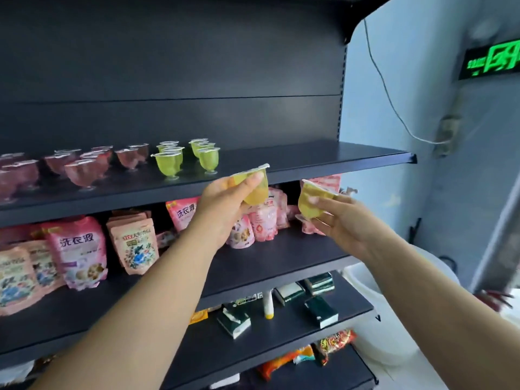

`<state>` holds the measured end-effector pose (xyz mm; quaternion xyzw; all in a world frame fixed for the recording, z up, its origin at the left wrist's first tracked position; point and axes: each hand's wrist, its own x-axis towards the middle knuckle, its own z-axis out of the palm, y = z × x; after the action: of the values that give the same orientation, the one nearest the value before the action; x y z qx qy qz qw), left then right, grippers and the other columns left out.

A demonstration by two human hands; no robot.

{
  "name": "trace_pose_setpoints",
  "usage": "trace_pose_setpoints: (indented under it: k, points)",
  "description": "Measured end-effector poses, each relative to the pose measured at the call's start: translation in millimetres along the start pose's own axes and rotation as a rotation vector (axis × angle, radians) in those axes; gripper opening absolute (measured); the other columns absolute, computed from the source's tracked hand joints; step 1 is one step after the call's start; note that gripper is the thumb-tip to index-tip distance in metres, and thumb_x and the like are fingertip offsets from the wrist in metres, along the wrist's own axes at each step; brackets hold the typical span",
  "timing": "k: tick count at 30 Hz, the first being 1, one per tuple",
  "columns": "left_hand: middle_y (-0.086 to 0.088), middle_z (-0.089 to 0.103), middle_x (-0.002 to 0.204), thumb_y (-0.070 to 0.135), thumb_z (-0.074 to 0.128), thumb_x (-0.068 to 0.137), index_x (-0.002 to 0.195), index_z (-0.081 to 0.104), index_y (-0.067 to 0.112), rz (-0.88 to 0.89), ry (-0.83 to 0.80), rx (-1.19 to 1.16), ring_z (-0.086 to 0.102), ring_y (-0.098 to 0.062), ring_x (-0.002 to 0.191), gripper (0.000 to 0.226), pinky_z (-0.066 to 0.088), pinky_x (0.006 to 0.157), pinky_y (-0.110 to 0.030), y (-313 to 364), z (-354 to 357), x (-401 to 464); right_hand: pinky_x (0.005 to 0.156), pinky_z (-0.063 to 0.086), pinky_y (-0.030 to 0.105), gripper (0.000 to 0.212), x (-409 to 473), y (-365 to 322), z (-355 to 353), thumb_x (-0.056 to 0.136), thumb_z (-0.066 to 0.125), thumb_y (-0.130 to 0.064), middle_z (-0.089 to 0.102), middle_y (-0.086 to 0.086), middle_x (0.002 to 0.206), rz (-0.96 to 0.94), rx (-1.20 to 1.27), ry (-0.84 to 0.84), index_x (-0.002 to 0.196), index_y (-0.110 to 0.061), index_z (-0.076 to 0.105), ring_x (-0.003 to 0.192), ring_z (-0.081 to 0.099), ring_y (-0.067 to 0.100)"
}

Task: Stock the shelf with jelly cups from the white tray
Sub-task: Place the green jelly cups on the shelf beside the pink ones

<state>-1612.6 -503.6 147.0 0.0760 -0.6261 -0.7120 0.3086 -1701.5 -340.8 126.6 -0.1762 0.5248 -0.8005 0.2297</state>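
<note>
Before the dark shelf, both hands, left and right, each grip a yellow jelly cup.

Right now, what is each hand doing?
Left hand: fingers curled round a yellow jelly cup.
Right hand: fingers pinching a second yellow jelly cup.

Jelly cups on top shelf; pouches on shelf below.
</note>
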Motion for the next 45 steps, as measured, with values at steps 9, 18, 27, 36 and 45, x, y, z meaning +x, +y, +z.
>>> trace_pose_setpoints:
  k: [9, 18, 27, 36, 45]
  points:
    - [-0.002, 0.072, 0.086, 0.025, 0.077, 0.073, 0.077, 0.065, 0.020, 0.014, 0.234, 0.218, 0.068, -0.022, 0.091, 0.013, 0.050, 0.092, -0.041, -24, 94, 67, 0.071, 0.054, 0.020, 0.016, 53, -52, -106, 0.081, 0.061, 0.000, 0.073, -0.001, 0.078, 0.023, 0.003, -0.132, 0.094, -0.008, 0.063, 0.070, 0.069, 0.009]
    - [-0.004, 0.070, 0.100, 0.020, 0.073, 0.077, 0.088, 0.067, 0.021, 0.035, 0.386, 0.221, 0.065, -0.018, 0.098, 0.012, 0.049, 0.092, -0.033, -39, 105, 106, 0.089, 0.053, 0.028, 0.020, 118, -58, -121, 0.081, 0.060, 0.008, 0.072, 0.001, 0.081, 0.018, 0.029, -0.231, 0.095, -0.007, 0.063, 0.082, 0.067, 0.014]
    - [-0.002, 0.068, 0.089, 0.024, 0.075, 0.075, 0.073, 0.063, 0.022, 0.004, 0.523, 0.441, 0.064, -0.022, 0.094, 0.012, 0.050, 0.094, -0.041, -58, 81, 200, 0.078, 0.055, 0.023, 0.024, 221, -79, -79, 0.080, 0.064, 0.003, 0.067, 0.001, 0.088, -0.119, -0.149, -0.345, 0.103, -0.006, 0.061, 0.081, 0.066, 0.014]
    - [-0.007, 0.067, 0.096, 0.010, 0.072, 0.077, 0.091, 0.066, 0.011, -0.141, 0.451, 0.445, 0.061, -0.019, 0.088, 0.014, 0.049, 0.077, -0.028, -77, 42, 311, 0.079, 0.052, 0.024, 0.017, 345, -76, -44, 0.082, 0.065, 0.001, 0.064, 0.000, 0.087, 0.019, -0.426, -0.503, 0.088, -0.013, 0.057, 0.084, 0.062, 0.011]
    - [0.002, 0.062, 0.088, 0.010, 0.069, 0.081, 0.099, 0.061, 0.012, -0.156, 0.596, 0.592, 0.056, -0.007, 0.068, 0.020, 0.045, 0.055, -0.007, -96, 15, 388, 0.081, 0.049, 0.023, 0.021, 445, -45, -10, 0.082, 0.065, 0.001, 0.060, -0.002, 0.084, 0.081, -0.481, -0.542, 0.081, -0.017, 0.054, 0.083, 0.059, 0.010]
